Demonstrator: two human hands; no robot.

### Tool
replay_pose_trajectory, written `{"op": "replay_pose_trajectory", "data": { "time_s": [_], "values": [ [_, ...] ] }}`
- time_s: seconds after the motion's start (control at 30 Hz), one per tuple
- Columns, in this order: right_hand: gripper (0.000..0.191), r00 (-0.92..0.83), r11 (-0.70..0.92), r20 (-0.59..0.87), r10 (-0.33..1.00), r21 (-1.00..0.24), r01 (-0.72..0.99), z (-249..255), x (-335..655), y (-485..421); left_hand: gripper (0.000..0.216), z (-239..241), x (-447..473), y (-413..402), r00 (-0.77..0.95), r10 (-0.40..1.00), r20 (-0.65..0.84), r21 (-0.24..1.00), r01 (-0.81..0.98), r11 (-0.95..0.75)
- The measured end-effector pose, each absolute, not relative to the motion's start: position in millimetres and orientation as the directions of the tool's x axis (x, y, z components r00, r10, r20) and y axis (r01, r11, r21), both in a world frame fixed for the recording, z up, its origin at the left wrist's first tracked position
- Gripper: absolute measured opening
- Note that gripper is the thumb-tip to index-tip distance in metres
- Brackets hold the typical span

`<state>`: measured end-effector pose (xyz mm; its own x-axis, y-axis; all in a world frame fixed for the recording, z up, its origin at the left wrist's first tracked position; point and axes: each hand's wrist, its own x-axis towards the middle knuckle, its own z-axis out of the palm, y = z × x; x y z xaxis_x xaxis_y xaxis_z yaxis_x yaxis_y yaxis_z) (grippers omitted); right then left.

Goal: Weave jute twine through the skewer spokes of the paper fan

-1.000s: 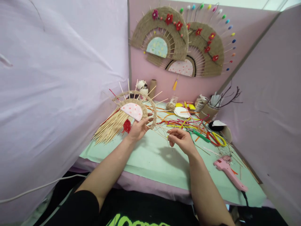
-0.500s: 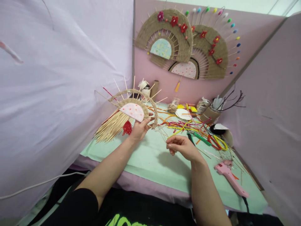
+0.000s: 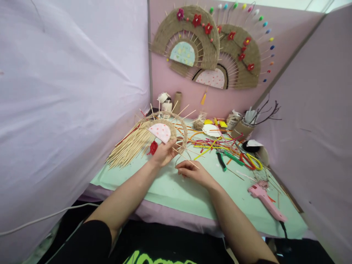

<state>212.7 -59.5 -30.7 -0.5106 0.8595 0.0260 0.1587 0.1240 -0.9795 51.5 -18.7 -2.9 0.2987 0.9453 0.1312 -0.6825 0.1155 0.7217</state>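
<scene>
My left hand (image 3: 163,154) grips the lower right end of a small half-round woven fan (image 3: 160,132). It has a pink dotted centre, bands of twine and thin sticks fanning outward. My right hand (image 3: 195,172) is closed in a pinch below and right of the fan, just above the table. A loop of twine (image 3: 179,157) runs from the fan's end to its fingertips. One stick of the fan reaches across above the right hand. A red tassel-like bundle (image 3: 153,147) shows beneath the fan, left of my left hand.
Behind the fan lies a pile of thin sticks (image 3: 125,150). Coloured pipe cleaners (image 3: 209,145), green-handled pliers (image 3: 232,157) and a pink glue gun (image 3: 266,201) are on the right. Two finished fans (image 3: 188,36) hang on the back panel. Cloth walls flank the table (image 3: 165,190).
My right hand has moved left and closer to the fan, and the twine now hangs in a slack loop. The fan has turned and tilted in my left hand. The view has shifted slightly.
</scene>
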Motion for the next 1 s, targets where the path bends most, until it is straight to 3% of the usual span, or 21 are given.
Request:
{"op": "replay_pose_trajectory", "data": {
  "time_s": [0.2, 0.33, 0.57, 0.9, 1.0],
  "values": [
    [0.028, -0.394, 0.188, 0.05, 0.918, -0.928, 0.321, -25, 215, -56, 0.015, -5, 52, -18, 0.376, 0.923, 0.089, 0.683, -0.697, 0.218],
    [0.034, -0.198, 0.141, 0.07, 0.978, -0.918, 0.371, -28, 216, -51, 0.019, -8, 56, -22, 0.436, 0.895, 0.09, 0.704, -0.663, 0.253],
    [0.041, 0.102, 0.207, 0.259, 0.96, -0.909, 0.363, -28, 226, -46, 0.013, -8, 58, -24, 0.443, 0.896, 0.025, 0.792, -0.556, 0.253],
    [0.037, 0.16, 0.242, 0.313, 0.936, -0.904, 0.352, -20, 233, -47, 0.009, -7, 49, -17, 0.482, 0.875, -0.043, 0.739, -0.574, 0.353],
    [0.037, 0.046, 0.235, 0.274, 0.961, -0.889, 0.394, -16, 245, -44, 0.009, -5, 46, -15, 0.468, 0.882, -0.059, 0.747, -0.565, 0.35]
  ]
}}
